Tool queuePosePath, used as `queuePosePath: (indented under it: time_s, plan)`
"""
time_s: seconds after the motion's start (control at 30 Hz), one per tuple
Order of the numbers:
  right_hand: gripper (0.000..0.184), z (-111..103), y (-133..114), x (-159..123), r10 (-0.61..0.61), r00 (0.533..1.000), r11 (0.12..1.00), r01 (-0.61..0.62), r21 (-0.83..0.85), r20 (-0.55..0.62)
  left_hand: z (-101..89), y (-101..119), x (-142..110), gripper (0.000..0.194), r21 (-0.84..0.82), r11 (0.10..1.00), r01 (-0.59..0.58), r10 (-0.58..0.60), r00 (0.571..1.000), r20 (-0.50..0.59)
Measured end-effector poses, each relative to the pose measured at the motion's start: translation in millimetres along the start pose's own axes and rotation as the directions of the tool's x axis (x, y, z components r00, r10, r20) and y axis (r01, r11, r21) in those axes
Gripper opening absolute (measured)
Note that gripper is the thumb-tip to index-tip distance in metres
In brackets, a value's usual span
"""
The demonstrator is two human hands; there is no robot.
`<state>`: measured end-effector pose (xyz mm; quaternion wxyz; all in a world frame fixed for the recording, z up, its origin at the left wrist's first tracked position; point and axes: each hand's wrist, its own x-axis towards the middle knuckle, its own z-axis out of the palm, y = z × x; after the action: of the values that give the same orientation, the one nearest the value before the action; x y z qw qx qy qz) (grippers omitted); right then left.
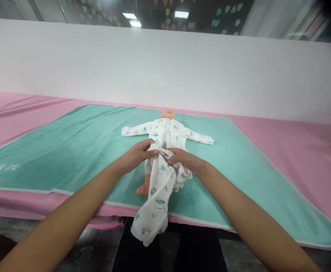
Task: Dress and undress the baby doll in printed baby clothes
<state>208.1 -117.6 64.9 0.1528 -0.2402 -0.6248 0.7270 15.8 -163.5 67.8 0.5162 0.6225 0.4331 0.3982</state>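
The head view centres on printed baby trousers (161, 181), held above the lower body of a baby doll (168, 114). The left hand (141, 154) pinches their upper edge, while the right hand (186, 159) grasps the bunched cloth beside it, apparently to keep the opening gathered between them. One trouser leg, unsupported, hangs past the near edge of the teal blanket (97, 136). The doll lies face up, its matching jacket's (179, 130) sleeves spread wide, seemingly clear of both hands. Beneath, the blanket covers a pink sheet (281, 138), probably as padding.
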Motion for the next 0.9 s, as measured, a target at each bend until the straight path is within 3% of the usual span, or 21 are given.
queuePosePath:
  time_s: [0.13, 0.23, 0.37, 0.43, 0.5, 0.57, 0.67, 0.73, 0.8, 0.9]
  plan:
    - [0.028, 2.0, -9.0, 7.6, 0.087, 0.996, 0.947, -0.081, -0.31, 0.005, 10.0, -3.0, 15.5, 0.028, -0.114, 0.992, -0.05, 0.035, 0.99, -0.134]
    - [0.033, -4.7, -3.2, 12.2, 0.1, 0.995, 0.944, -0.1, -0.314, -0.016, 5.5, 5.3, 15.2, 0.028, -0.054, 0.999, 0.0, -0.009, 0.985, -0.172]
    - [0.032, -14.3, 10.7, 13.9, 0.109, 0.994, 0.986, -0.108, -0.126, -0.004, -9.2, 19.8, -1.5, 0.028, 0.181, 0.966, 0.183, -0.189, 0.982, 0.014]
    - [0.033, -15.1, 13.9, 13.4, 0.053, 0.998, 0.997, -0.051, -0.056, 0.02, -12.0, 21.5, -10.9, 0.025, 0.253, 0.952, 0.17, -0.212, 0.966, 0.151]
    - [0.034, -13.6, 13.2, 12.3, -0.009, 1.0, 1.0, 0.009, -0.011, 0.022, -10.5, 16.3, -16.9, 0.022, 0.191, 0.974, 0.122, -0.167, 0.957, 0.236]
    - [0.033, -10.8, 8.9, 10.7, -0.032, 0.999, 0.997, 0.032, -0.064, 0.008, -6.7, 4.9, -18.2, 0.022, 0.051, 0.994, 0.101, -0.108, 0.981, 0.161]
    - [0.035, -5.6, -1.6, 8.5, 0.056, 0.995, 0.939, -0.022, -0.343, 0.088, -1.9, -12.9, -13.4, 0.018, -0.118, 0.99, 0.082, -0.096, 0.989, -0.116]
    - [0.035, -2.2, -7.0, 9.0, 0.123, 0.981, 0.882, -0.038, -0.47, 0.153, -1.2, -17.0, -10.2, 0.018, -0.155, 0.985, 0.073, -0.098, 0.982, -0.159]
    - [0.035, 0.5, -7.3, 12.0, 0.092, 0.987, 0.885, -0.02, -0.466, 0.131, -2.3, -13.6, -10.0, 0.022, -0.107, 0.99, 0.089, -0.095, 0.994, -0.052]
    - [0.034, 2.2, 1.5, 18.8, -0.024, 0.997, 0.94, -0.002, -0.342, -0.072, -2.4, -6.4, -14.4, 0.025, 0.0, 0.99, 0.138, -0.137, 0.979, 0.148]
